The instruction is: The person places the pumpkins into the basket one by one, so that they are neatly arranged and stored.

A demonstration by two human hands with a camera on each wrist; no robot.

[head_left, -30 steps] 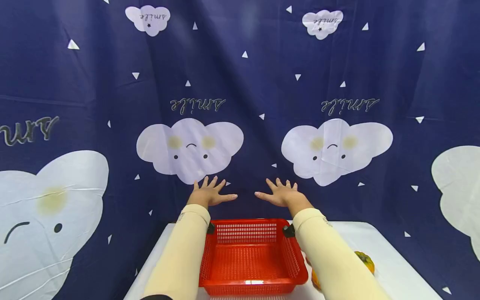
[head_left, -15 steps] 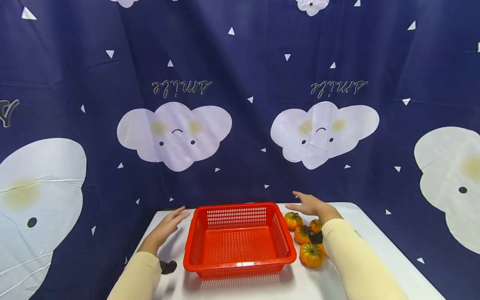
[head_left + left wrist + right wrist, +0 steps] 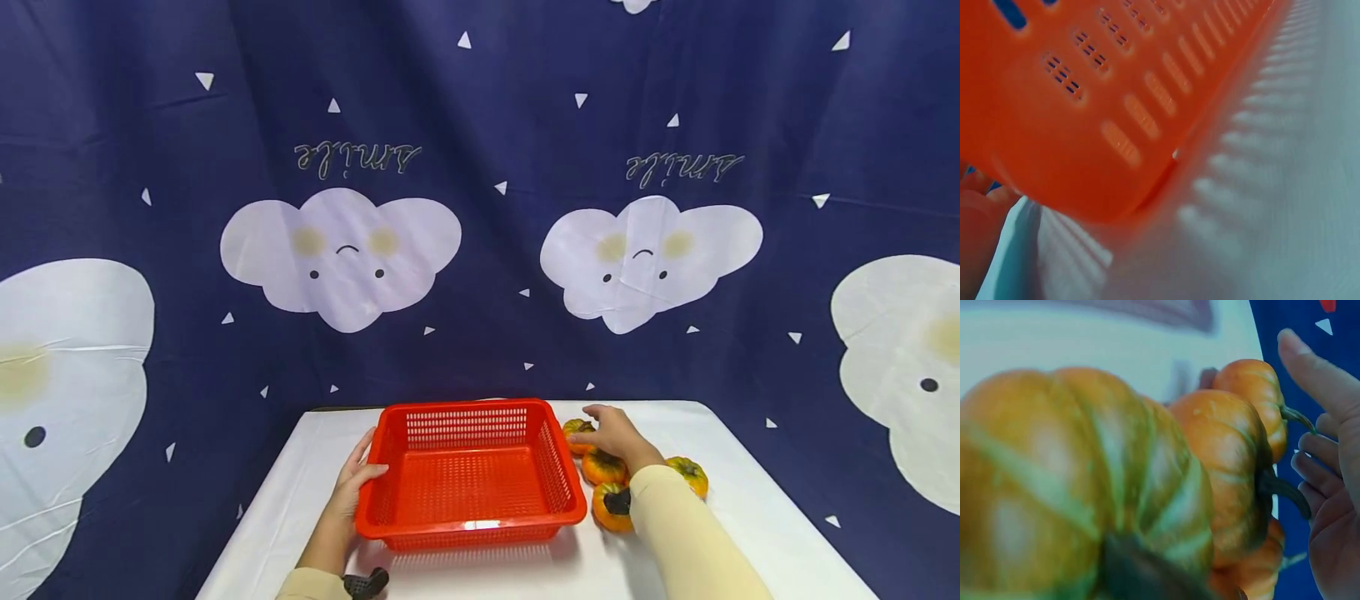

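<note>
Backdrop: a dark blue cloth (image 3: 495, 100), printed with pale clouds and small triangles, is hung behind the table's far edge.
Table: a white table (image 3: 738, 500) is placed in front of the cloth.
Basket: a red basket (image 3: 472, 487) with slotted walls is set midway between the table's left and right edges, its far rim close to the far edge.
Sleeves: both forearms are covered by cream sleeves (image 3: 690, 537).
Left hand: the basket's left rim is gripped by the left hand (image 3: 351, 487); the thumb is laid over the rim, the fingers along the outer wall.
Right hand: the right hand (image 3: 617, 436) is held over the pumpkins, thumb spread away from loosely bent fingers; nothing is grasped. Contact cannot be determined.
Pumpkins: three orange pumpkins (image 3: 603, 468) are lined up beside the basket's right wall; a greener pumpkin (image 3: 692, 475) is located nearer the table's right edge, partly hidden by the sleeve.
</note>
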